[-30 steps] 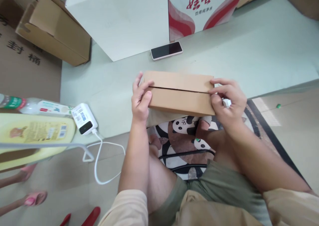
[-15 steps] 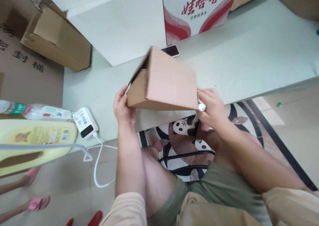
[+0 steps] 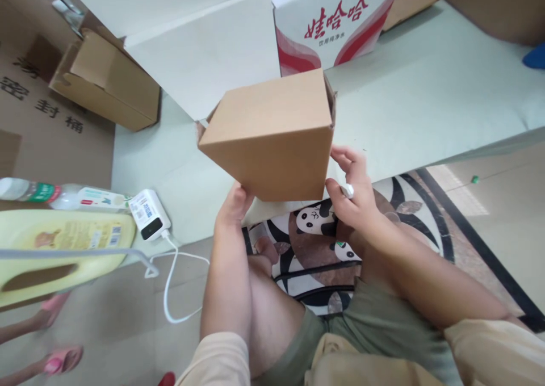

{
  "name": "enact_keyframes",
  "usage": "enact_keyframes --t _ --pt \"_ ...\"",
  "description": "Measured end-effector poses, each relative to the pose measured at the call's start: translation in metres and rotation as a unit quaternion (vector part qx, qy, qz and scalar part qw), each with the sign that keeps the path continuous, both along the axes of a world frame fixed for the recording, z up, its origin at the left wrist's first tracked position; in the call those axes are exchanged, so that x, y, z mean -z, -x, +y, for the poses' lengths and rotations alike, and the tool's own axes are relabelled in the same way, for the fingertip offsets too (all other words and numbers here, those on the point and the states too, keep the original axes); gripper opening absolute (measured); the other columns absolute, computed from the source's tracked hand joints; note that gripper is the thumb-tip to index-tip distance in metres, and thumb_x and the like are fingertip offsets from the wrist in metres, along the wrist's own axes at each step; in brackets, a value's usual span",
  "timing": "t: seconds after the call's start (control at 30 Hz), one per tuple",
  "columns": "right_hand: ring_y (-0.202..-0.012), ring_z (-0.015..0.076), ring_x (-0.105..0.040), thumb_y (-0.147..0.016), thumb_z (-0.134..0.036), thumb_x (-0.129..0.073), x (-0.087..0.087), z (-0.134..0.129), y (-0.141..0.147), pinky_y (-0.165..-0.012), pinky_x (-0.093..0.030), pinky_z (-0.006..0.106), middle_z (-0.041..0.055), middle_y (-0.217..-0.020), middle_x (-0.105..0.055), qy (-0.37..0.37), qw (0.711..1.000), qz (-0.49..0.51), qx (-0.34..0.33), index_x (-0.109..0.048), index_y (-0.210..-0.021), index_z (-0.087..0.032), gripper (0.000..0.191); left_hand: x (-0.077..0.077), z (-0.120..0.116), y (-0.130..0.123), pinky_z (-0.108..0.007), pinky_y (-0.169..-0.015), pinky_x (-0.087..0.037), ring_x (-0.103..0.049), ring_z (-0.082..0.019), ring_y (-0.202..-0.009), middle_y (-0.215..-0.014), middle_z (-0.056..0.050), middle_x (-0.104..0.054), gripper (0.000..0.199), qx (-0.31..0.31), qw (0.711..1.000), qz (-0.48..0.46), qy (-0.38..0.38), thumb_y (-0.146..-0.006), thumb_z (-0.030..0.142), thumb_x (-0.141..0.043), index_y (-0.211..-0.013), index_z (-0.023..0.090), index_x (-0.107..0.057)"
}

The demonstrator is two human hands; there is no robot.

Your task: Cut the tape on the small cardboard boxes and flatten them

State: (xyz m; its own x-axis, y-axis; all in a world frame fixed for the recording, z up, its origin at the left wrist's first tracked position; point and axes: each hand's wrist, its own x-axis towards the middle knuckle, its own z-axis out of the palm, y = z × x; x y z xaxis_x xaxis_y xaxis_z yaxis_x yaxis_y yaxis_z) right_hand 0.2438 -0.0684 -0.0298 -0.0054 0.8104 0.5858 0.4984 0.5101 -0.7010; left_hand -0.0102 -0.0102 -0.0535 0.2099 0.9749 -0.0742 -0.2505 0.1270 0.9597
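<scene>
A brown cardboard box (image 3: 272,159) is raised over the pale green table (image 3: 426,85), tilted, with its top and front faces showing. My left hand (image 3: 235,204) grips its lower left edge, the fingers mostly hidden behind and under the box. At the lower right edge, my right hand (image 3: 353,187) has a small white object (image 3: 347,191) between its fingers, perhaps a pen or a cutter. The fingertips of that hand are near or against the side of the box.
White boxes (image 3: 213,51) and a red-and-white carton (image 3: 336,28) stand behind. Another brown box (image 3: 114,85) sits at the left. Nearer lie a bottle (image 3: 63,194), a white device (image 3: 149,213) with a cable and a yellow container (image 3: 93,233). A person's pink-sandalled feet (image 3: 59,360) show lower left.
The cardboard box has been turned in my hands, so a different broad face is toward me. My left hand has shifted right and lower; the fingers of my right hand have spread somewhat.
</scene>
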Motion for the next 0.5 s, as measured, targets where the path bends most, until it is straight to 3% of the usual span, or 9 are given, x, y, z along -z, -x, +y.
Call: enact_keyframes --t 0.07,0.27,0.33,0.43,0.5 --pt "-0.139 0.0288 -0.056 -0.099 -0.035 -0.048 -0.004 -0.003 0.002 -0.108 -0.051 0.053 0.0145 -0.152 -0.055 0.001 1.000 0.013 -0.008 -0.051 -0.134 -0.027 0.036 -0.001 -0.001 -0.001 -0.047 -0.107 -0.053 -0.059 -0.039 -0.133 -0.116 -0.015 -0.075 0.092 0.019 0.999 0.016 -0.025 -0.040 0.083 -0.083 -0.107 0.020 -0.071" --pt "-0.136 0.0298 -0.059 -0.097 -0.029 -0.048 -0.019 -0.007 0.000 -0.109 -0.050 0.053 0.0116 -0.150 -0.057 -0.013 0.995 -0.079 -0.054 -0.063 -0.132 -0.027 0.038 0.002 0.003 -0.007 -0.044 -0.107 -0.054 -0.061 -0.032 -0.132 -0.126 -0.012 -0.073 0.076 -0.078 0.995 0.038 0.050 -0.073 0.088 -0.058 -0.111 0.023 -0.072" --pt "-0.134 0.0288 -0.061 -0.095 -0.024 -0.048 -0.022 -0.008 -0.001 -0.109 -0.050 0.051 0.0106 -0.145 -0.062 -0.027 0.995 -0.083 -0.053 -0.066 -0.129 -0.026 0.039 0.003 0.003 -0.008 -0.044 -0.097 -0.059 -0.068 -0.032 -0.119 -0.117 -0.013 -0.076 0.073 -0.053 0.991 0.088 0.090 -0.077 0.085 -0.057 -0.108 0.021 -0.073" --pt "-0.131 0.0273 -0.063 -0.093 -0.018 -0.049 -0.024 -0.009 0.000 -0.108 -0.050 0.048 0.0088 -0.133 -0.071 -0.040 0.994 -0.085 -0.046 -0.070 -0.121 -0.024 0.036 0.004 0.003 -0.008 -0.045 -0.079 -0.062 -0.075 -0.031 -0.092 -0.097 -0.014 -0.078 0.065 0.043 0.970 0.180 0.156 -0.083 0.078 -0.058 -0.099 0.017 -0.074" --pt "-0.131 0.0271 -0.064 -0.092 -0.017 -0.049 -0.024 -0.009 0.001 -0.108 -0.049 0.047 0.0079 -0.130 -0.072 -0.044 0.992 -0.109 -0.048 -0.071 -0.119 -0.023 0.035 0.005 0.004 -0.007 -0.047 -0.080 -0.061 -0.074 -0.031 -0.090 -0.100 -0.014 -0.077 0.057 0.065 0.963 0.217 0.142 -0.086 0.068 -0.063 -0.106 0.015 -0.074"
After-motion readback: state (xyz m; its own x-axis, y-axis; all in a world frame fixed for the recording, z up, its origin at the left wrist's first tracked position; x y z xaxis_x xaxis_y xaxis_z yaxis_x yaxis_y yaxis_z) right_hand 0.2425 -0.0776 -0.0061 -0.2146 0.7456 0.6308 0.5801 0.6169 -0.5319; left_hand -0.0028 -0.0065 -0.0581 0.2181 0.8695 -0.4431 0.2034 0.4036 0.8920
